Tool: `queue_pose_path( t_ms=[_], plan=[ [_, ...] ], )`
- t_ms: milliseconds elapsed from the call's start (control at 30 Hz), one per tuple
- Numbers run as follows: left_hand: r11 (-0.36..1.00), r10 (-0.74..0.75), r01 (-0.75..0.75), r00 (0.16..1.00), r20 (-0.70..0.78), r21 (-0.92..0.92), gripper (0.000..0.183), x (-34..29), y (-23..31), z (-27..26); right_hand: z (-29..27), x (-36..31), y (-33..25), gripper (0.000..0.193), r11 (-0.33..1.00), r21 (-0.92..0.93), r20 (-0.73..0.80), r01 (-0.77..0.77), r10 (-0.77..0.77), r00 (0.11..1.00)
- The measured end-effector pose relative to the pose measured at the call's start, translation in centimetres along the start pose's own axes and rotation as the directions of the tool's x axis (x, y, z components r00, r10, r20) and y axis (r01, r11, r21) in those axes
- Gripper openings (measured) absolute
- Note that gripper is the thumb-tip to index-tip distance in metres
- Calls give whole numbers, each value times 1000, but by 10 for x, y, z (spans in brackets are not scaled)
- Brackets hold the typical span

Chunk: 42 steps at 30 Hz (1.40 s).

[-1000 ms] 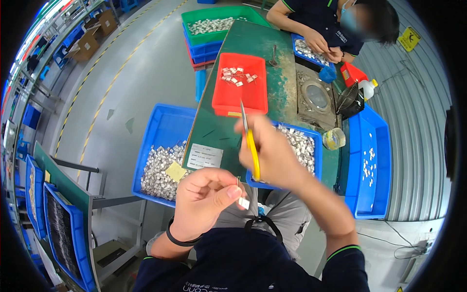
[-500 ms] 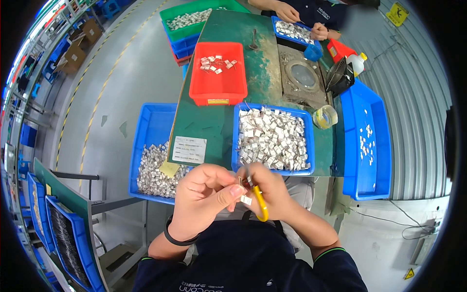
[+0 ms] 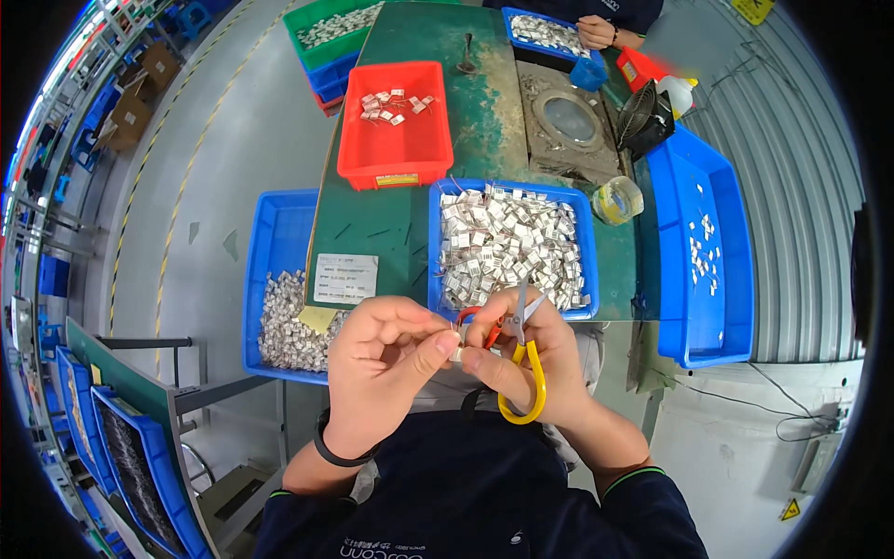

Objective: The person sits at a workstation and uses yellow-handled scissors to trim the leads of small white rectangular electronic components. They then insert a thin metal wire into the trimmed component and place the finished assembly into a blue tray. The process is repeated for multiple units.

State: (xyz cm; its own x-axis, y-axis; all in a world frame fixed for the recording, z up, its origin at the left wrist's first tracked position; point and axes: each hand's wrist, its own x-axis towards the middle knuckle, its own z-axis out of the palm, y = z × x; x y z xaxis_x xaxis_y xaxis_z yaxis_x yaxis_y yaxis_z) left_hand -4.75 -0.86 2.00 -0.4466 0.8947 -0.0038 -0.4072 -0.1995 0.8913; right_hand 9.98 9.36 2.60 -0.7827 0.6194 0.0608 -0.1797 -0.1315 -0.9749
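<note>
The small white part (image 3: 456, 354) sat just below the centre of the frame; my left hand (image 3: 386, 368) pinched it between thumb and forefinger, the other fingers loosely curled, probably to steady something so small; my right hand (image 3: 549, 359) curled close beside it around yellow-handled scissors (image 3: 537, 396), blades parted and pointing up, perhaps to spare the fingertips; whether those touched the part I couldn't tell; above lay the blue bin (image 3: 589, 252), likely for easy reach; upper left of centre, the red tray (image 3: 396, 154).
</note>
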Motion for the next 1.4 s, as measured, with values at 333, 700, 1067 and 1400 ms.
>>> queue_pose_path(
  t_ms=[333, 700, 1067, 1400],
  plan=[
    [994, 106, -106, 994, -38, 10, 27, 0, -9, 1, 3, -3, 2, 39, 996, -91, -143, -5, -8, 990],
    [963, 195, -196, 981, 23, 185, 31, 0, -9, 5, -1, -24, -11, 35, 741, -668, 46, 76, -61, 997],
    [982, 91, -89, 996, -9, 166, 29, -4, -7, 8, -8, -18, -14, 42, 653, -756, -82, 40, -155, 985],
    [989, -92, 106, 987, 135, -101, 27, 0, -5, 5, -17, -6, 18, 38, 598, -732, 196, 325, -273, 942]
  ],
)
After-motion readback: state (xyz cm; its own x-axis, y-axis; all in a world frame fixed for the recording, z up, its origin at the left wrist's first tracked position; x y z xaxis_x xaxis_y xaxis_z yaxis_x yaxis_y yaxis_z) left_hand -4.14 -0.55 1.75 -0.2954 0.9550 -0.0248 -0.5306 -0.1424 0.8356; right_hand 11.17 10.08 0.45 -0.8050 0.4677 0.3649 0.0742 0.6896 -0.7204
